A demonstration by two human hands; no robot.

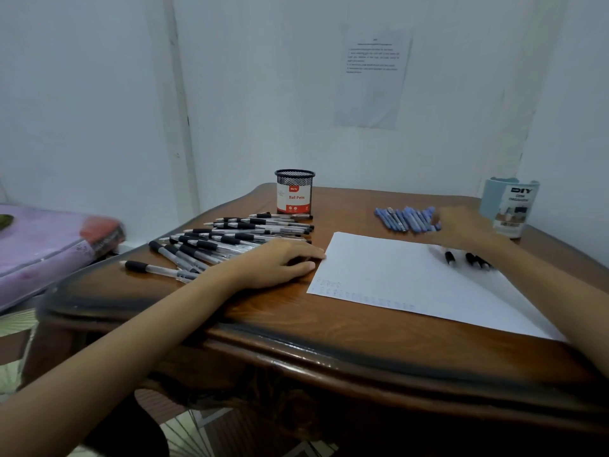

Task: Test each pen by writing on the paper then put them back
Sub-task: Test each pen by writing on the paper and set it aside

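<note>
Hovering with a blurry right hand (461,229), open or closed hard to tell, over blue pens (404,219) at one o'clock on the worktop (263,319), likely light, stiff, slippery, best pinched in the middle, left hand (280,262) flat and open at nine o'clock of the paper (412,282).

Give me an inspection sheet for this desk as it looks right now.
Surface: wooden table, near edge bare.
Job's things: white paper, faint marks near its front-left corner; black-grip pens piled left; blue pens far right; a few dark pens on the paper; mesh cup; blue organizer.
Clutter: nothing seen.
Hands: left hand rests at the paper's left edge; right hand blurred beside the blue pens, grip unclear.
Cables: nothing seen.
Surroundings: printed sheet on wall; pink bundle left.
</note>
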